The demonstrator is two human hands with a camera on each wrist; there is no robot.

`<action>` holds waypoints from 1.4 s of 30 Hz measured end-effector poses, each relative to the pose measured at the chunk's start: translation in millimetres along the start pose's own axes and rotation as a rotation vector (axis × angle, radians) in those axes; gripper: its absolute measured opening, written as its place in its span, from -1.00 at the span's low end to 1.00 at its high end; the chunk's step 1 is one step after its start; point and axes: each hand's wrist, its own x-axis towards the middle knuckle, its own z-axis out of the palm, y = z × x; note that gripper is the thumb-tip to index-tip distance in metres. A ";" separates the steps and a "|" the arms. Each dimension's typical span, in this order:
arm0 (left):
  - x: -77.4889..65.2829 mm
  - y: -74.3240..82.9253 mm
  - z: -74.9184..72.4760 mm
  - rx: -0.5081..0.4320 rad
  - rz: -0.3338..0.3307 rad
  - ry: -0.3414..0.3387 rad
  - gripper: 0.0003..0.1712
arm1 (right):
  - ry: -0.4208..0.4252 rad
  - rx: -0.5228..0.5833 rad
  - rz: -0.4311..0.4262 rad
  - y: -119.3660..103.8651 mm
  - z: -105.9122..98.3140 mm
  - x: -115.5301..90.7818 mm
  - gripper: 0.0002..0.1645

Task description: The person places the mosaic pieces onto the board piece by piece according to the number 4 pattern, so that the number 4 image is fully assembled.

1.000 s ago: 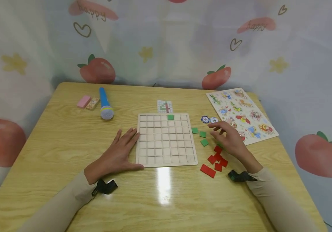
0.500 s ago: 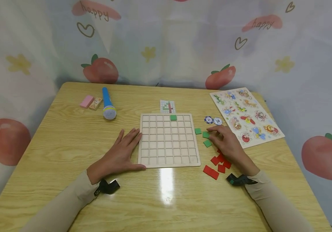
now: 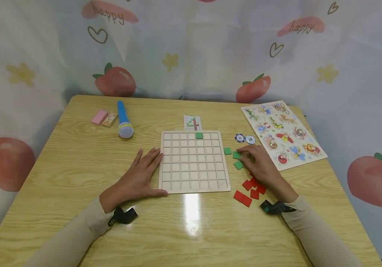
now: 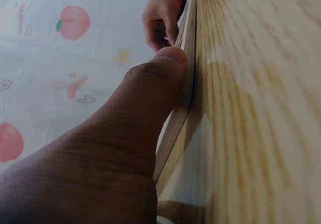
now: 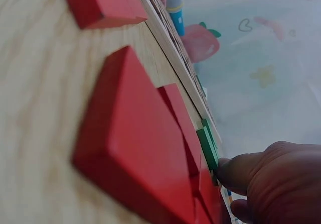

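Note:
My left hand [image 3: 136,177] lies spread along the left side of the wooden grid board [image 3: 195,161]. Its fingertips are at the left edge and its thumb rests at the near left corner; the left wrist view shows that thumb [image 4: 173,56] against the board's rim. Up in the board's far row sits one green square tile [image 3: 199,135]. Beyond the board's right edge, my right hand [image 3: 261,163] pinches another green tile [image 3: 236,155] between thumb and index finger. Two more green tiles, one of them the nearer tile [image 3: 238,165], lie beside it. Several red tiles [image 3: 247,185] lie below the right hand, partly hidden by it.
A printed grid card [image 3: 192,122] lies behind the board. Two poker chips [image 3: 250,139] and an animal puzzle board [image 3: 284,133] are at the right. Back left are a blue toy microphone [image 3: 124,120], a pink block [image 3: 99,117] and a small patterned box [image 3: 110,119].
My right hand has come down and left from above the tiles, its thumb and index finger closing on a green tile. The left hand stays at the board.

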 end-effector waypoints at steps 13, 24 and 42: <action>-1.3 -0.1 0.2 0.005 0.006 0.014 0.55 | -0.040 -0.058 -0.018 -10.0 -8.3 5.1 -0.67; -2.2 0.6 -0.6 0.005 -0.001 0.013 0.54 | -0.066 -0.061 -0.144 -47.7 -24.5 34.0 -0.63; -1.6 -0.4 -1.0 -0.006 -0.007 0.003 0.56 | -0.306 -0.081 -0.259 -100.9 14.6 98.6 -0.65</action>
